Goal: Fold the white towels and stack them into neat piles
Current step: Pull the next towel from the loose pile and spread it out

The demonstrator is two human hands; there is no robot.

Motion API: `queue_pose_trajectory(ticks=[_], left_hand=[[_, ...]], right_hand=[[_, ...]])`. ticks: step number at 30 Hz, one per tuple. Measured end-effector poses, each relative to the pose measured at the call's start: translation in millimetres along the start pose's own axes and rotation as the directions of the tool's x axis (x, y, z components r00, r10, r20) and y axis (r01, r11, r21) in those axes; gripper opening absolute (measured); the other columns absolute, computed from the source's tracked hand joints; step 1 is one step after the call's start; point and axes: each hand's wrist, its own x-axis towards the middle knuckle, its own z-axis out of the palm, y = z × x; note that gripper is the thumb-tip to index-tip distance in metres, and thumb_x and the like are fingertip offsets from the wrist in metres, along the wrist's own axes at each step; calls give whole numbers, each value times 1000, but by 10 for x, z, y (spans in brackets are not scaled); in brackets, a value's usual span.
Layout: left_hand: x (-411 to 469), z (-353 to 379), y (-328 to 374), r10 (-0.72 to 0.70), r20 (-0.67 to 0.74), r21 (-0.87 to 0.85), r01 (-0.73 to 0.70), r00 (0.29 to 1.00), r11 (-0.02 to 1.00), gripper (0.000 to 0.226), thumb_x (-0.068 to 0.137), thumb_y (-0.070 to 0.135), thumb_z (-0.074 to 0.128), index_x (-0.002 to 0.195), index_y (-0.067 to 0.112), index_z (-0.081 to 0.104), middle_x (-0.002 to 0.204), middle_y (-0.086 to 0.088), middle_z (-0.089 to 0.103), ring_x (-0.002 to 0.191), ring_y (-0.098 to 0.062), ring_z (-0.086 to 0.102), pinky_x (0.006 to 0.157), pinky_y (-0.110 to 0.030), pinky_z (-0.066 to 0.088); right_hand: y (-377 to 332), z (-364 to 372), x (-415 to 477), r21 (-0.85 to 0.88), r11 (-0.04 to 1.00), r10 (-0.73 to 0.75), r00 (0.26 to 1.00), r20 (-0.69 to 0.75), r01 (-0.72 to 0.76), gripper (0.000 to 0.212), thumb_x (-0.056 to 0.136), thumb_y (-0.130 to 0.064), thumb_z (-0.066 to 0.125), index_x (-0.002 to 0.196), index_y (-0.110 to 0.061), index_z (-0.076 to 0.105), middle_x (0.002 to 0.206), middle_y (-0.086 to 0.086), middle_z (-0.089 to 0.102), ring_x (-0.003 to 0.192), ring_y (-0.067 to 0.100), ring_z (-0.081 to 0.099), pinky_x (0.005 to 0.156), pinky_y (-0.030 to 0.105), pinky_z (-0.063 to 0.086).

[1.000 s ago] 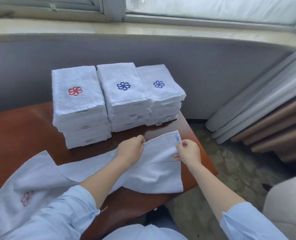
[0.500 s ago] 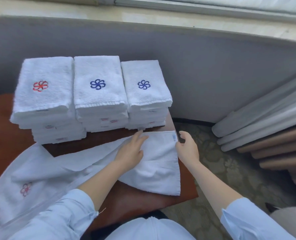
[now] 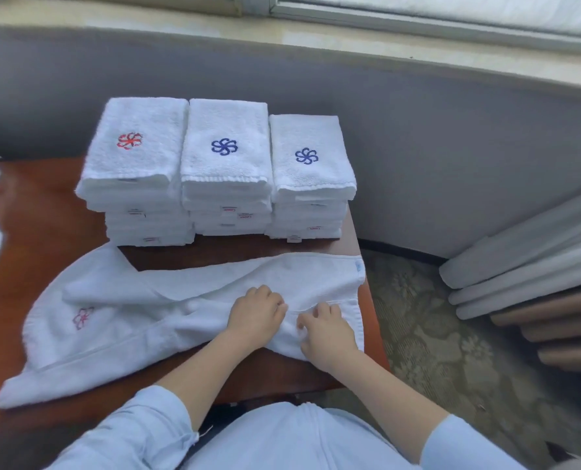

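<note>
towel (image 3: 187, 300): lying loose on the counter (image 3: 44, 212), long axis running left-right, just in front of three folded piles (image 3: 226, 164)
left hand (image 3: 255, 313): fingers curled, pressing the cloth, can't tell if it's actually pinching
right hand (image 3: 326, 330): same deal, touching the cloth near the right end
key bit: most of the towel stretches off left, so left hand's closer to the far end
</note>
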Motion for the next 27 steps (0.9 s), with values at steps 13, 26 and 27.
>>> queue_pose_trajectory(ticks=[13,26,27], left_hand=[[-743,-197,-673,-247,-188,-265,193,951,945,35,103,35,36,129,26,58,131,7,55,115,-14,52,89,-32,45],[-1937,-436,-2242,-674,-179,-356,591,717,724,36,99,33,45,135,29,53,138,6,51,123,-18,51,95,-37,44],[-1986,-451,-2364,-685,-163,-353,607,710,712,37,99,32,45,136,29,51,139,6,50,123,-18,50,94,-36,44]], right_hand=[[-426,-539,310,104,980,-157,979,-129,171,31,92,-10,40,97,-21,68,102,-6,60,98,18,56,65,28,39],[-2553,-280,685,131,829,-547,837,-11,543,31,89,-17,48,111,-28,66,102,-13,56,100,13,58,63,25,37],[-2714,-257,716,124,824,-557,831,-2,553,33,89,-17,48,115,-28,65,106,-12,59,102,13,58,63,25,38]])
